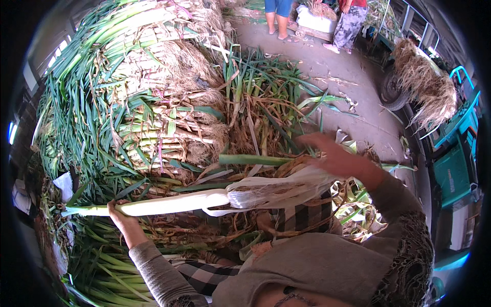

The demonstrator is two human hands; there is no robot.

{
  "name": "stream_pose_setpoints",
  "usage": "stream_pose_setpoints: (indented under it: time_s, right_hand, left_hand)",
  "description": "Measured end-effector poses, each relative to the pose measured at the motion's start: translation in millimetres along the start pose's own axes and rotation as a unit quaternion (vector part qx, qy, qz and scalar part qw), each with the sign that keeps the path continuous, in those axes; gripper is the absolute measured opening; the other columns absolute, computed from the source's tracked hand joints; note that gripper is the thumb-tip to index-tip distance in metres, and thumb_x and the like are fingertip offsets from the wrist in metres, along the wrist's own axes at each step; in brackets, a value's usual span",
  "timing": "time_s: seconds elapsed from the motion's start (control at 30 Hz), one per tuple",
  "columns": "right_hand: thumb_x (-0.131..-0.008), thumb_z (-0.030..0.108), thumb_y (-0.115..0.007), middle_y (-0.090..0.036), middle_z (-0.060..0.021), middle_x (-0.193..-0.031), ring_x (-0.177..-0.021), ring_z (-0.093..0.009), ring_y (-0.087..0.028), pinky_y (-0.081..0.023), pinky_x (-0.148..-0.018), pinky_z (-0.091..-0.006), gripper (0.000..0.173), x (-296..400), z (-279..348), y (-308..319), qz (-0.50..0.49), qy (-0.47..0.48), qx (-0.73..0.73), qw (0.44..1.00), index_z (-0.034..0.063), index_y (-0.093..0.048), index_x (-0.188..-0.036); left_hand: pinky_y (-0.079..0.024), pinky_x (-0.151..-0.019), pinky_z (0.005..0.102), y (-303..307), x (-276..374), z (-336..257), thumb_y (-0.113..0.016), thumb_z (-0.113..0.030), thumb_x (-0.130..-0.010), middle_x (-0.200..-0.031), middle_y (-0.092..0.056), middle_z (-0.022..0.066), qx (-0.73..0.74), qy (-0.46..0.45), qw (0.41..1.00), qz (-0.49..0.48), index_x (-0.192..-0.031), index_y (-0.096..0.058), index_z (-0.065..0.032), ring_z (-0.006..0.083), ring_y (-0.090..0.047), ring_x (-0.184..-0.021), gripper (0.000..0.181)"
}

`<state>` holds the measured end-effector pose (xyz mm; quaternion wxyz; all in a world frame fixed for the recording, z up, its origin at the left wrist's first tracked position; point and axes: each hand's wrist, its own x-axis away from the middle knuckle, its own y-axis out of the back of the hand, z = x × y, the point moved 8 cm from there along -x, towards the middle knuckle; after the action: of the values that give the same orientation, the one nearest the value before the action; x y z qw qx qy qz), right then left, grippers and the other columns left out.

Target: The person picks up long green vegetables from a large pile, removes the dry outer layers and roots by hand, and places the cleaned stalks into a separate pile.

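Note:
A long white-stemmed leek lies nearly level across the view, root end to the right. My left hand is closed around its pale green end. At the other end, thin whitish outer skin hangs loose around the roots and trails to the right. My right hand is blurred, over the end of this skin; whether its fingers grip it cannot be made out. A cut green leaf and brown dry leaves lie just behind the leek.
Tied leek bundles form a high stack at the back left. Loose leeks lie beside it, and others lie front left. Peelings lie right. A teal vehicle carries rooted bundles. Two people stand by a cart.

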<state>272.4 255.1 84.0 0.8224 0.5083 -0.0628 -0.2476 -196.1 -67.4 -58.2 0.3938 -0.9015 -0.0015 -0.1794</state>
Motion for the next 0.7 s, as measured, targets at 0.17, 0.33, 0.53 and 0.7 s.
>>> stream_pose_setpoints:
  time_s: [0.17, 0.33, 0.53, 0.7]
  right_hand:
    - [-0.080, 0.022, -0.052, -0.052, -0.0245, -0.087, -0.077, -0.032, -0.057, -0.047, -0.062, -0.0388, 0.060, -25.2, 110.6, -107.5, 0.228, 0.065, -0.034, 0.971, -0.0068, -0.020, -0.123]
    - [-0.080, 0.014, -0.048, -0.053, -0.0168, -0.064, -0.050, -0.030, -0.054, -0.043, -0.044, -0.0372, 0.058, -39.8, 148.3, -159.3, 0.169, 0.181, -0.138, 0.959, -0.0066, -0.015, -0.122]
    - [-0.081, 0.024, -0.053, -0.055, -0.0196, -0.088, -0.075, -0.029, -0.057, -0.043, -0.062, -0.0397, 0.057, -60.0, 209.7, -189.2, 0.288, 0.186, -0.279, 0.897, 0.0029, -0.020, -0.123]
    - [-0.077, 0.026, -0.058, -0.055, -0.0196, -0.090, -0.078, -0.027, -0.055, -0.044, -0.066, -0.0364, 0.060, -29.0, 178.9, -190.5, 0.455, 0.090, -0.240, 0.853, -0.0044, -0.029, -0.120]
  left_hand:
    - [-0.047, -0.054, 0.0294, -23.6, 29.7, -1.2, -0.053, -0.023, -0.079, -0.062, -0.049, 0.0022, -0.066, -0.045, 0.996, 0.029, -0.079, -0.048, -0.0094, 0.0131, -0.050, -0.057, 0.015]
    - [-0.047, -0.054, 0.0285, -38.0, 47.4, -3.0, -0.058, -0.013, -0.076, -0.062, -0.052, 0.0050, 0.067, 0.015, 0.996, 0.065, -0.074, -0.047, -0.0052, 0.0159, -0.052, -0.057, 0.013]
    - [-0.046, -0.045, 0.0248, -27.9, 37.0, -12.0, -0.056, -0.010, -0.077, -0.055, -0.048, 0.0047, 0.121, 0.091, 0.983, 0.107, -0.067, -0.046, -0.0063, 0.0147, -0.050, -0.049, 0.014]
    - [-0.043, -0.045, 0.0227, 18.3, -12.2, -69.8, -0.052, -0.009, -0.078, -0.052, -0.045, 0.0040, 0.141, 0.063, 0.978, 0.137, -0.061, -0.041, -0.0059, 0.0142, -0.046, -0.047, 0.020]
